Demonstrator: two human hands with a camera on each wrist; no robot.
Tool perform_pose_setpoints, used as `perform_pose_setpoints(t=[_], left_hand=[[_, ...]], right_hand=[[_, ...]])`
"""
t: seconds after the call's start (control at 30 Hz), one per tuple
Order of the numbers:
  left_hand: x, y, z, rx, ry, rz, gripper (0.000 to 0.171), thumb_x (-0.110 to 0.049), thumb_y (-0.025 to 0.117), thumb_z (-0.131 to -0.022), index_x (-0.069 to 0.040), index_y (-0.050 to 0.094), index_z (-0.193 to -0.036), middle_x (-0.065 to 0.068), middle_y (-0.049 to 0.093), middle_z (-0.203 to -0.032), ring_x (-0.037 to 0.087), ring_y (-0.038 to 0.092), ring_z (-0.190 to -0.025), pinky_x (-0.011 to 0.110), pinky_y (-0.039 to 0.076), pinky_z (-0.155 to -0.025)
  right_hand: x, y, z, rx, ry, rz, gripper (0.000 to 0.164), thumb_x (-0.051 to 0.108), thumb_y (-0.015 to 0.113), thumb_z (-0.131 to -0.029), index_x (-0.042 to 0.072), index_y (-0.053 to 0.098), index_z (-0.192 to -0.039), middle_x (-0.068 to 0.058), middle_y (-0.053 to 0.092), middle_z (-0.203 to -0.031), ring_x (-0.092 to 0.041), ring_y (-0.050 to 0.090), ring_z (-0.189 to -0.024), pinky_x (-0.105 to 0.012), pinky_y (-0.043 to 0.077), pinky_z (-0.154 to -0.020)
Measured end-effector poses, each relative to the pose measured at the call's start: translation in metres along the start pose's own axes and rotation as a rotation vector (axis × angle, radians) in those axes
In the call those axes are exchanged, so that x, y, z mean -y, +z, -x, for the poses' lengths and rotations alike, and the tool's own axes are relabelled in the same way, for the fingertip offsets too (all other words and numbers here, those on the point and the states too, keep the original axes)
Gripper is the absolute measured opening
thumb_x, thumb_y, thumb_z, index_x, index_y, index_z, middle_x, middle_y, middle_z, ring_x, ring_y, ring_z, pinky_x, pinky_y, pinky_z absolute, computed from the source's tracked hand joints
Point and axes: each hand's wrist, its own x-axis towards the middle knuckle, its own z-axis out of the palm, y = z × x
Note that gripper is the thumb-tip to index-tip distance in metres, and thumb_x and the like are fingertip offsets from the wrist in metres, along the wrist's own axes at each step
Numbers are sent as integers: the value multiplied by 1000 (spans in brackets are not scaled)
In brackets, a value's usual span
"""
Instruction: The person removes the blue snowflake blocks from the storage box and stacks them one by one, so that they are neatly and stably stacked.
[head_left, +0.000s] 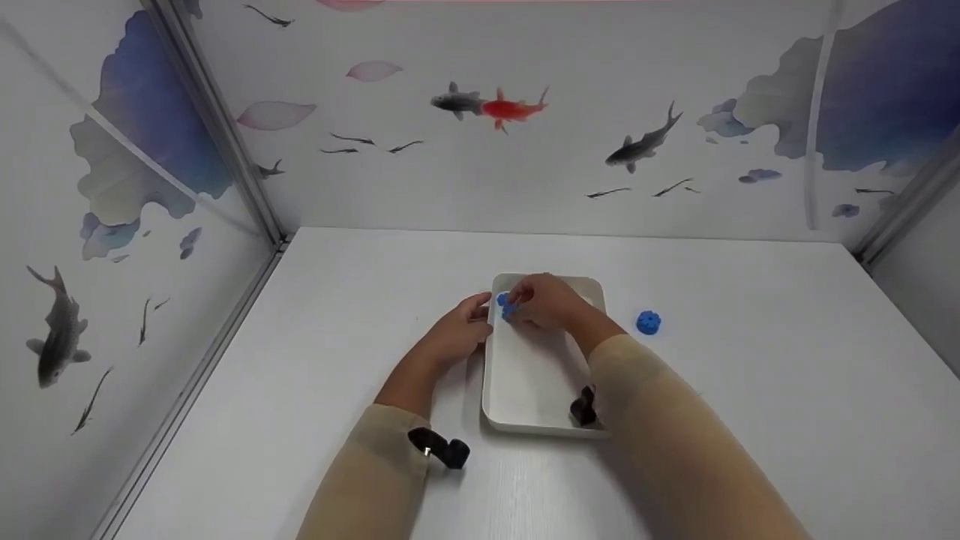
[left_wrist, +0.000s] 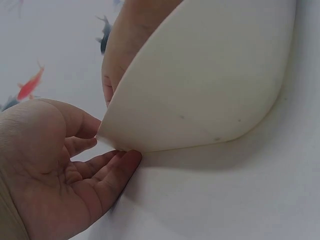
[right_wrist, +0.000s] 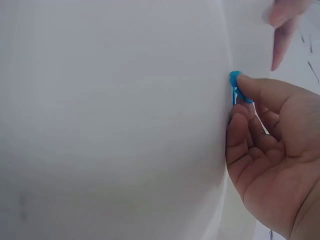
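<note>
A white rectangular tray (head_left: 540, 382) lies on the table in the head view. My left hand (head_left: 455, 332) touches its outer left side, fingertips against the wall near the far left corner; the left wrist view shows these fingers (left_wrist: 112, 180) along the tray's edge. Over the far left part of the tray, my right hand (head_left: 547, 302) pinches a small blue piece (right_wrist: 235, 80) between thumb and fingers, close to the tray's inner wall. Another bit of blue (head_left: 502, 298) shows just beyond the fingertips. Curled fingers hide much of the held piece.
Right of the tray, a round blue piece with a notched edge (head_left: 649, 322) sits on the white table (head_left: 750, 375). Walls printed with fish (head_left: 510, 109) stand behind and at the sides. A black wrist mount (head_left: 442, 448) sticks out from the left sleeve.
</note>
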Motion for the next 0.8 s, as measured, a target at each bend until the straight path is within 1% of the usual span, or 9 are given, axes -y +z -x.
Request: perform_pose_setpoints(t=[0.1,0.2,0.27,0.33,0.5,0.63,0.67,0.8], left_hand=[[-1,1,-1,3,-7,11,67,-20,57,-105,-26,35,-168,5,50,-165,26,55,-147,47,46,-124],[-1,1,-1,-5,-13,7,67,-19,57,-105,-26,36,-168,5,51,-164,26,56,-146,47,47,-123],[-1,1,-1,-14,-20,-2,66,-20,57,-105,-27,36,-167,4,51,-164,26,56,-147,48,47,-123],[-1,1,0,-21,-28,-8,66,-20,57,-105,-28,37,-167,3,51,-165,26,55,-148,49,45,-124],[-1,2,1,-30,-34,-3,67,-20,57,-104,-29,37,-167,3,51,-164,26,53,-149,51,42,-126],[0,2,1,-28,-36,-2,67,-20,58,-104,-30,37,-167,2,50,-164,26,53,-149,51,43,-126],[0,2,0,-28,-37,-2,67,-20,58,-104,-30,37,-167,2,50,-164,26,53,-149,51,43,-126],[0,2,0,-25,-36,2,68,-20,58,-104,-30,36,-167,2,50,-165,26,52,-149,50,43,-126]], right_hand=[[-2,-12,3,-13,23,-159,28,25,77,-98,16,73,-124,-8,71,-115,-23,68,-97,-30,63,-85],[-2,-25,8,-41,26,-318,28,27,76,-100,14,72,-125,-9,72,-117,-24,69,-100,-28,64,-87],[-1,-32,14,-58,18,-400,28,28,76,-101,13,72,-124,-10,72,-118,-25,70,-102,-29,65,-90],[-2,-39,21,-73,9,-457,28,28,76,-101,12,71,-124,-11,72,-120,-27,70,-104,-29,65,-91],[-12,-55,41,-101,3,-534,30,28,74,-102,12,70,-127,-10,71,-126,-28,70,-110,-28,64,-91],[-28,-67,57,-118,18,-573,32,29,74,-102,11,69,-128,-11,71,-128,-32,70,-116,-27,64,-92],[-32,-70,61,-125,22,-577,33,29,74,-102,11,69,-129,-11,71,-128,-33,70,-117,-27,64,-92],[-46,-79,75,-163,50,-559,35,33,74,-102,13,70,-130,-10,71,-130,-29,72,-115,-26,64,-93]])
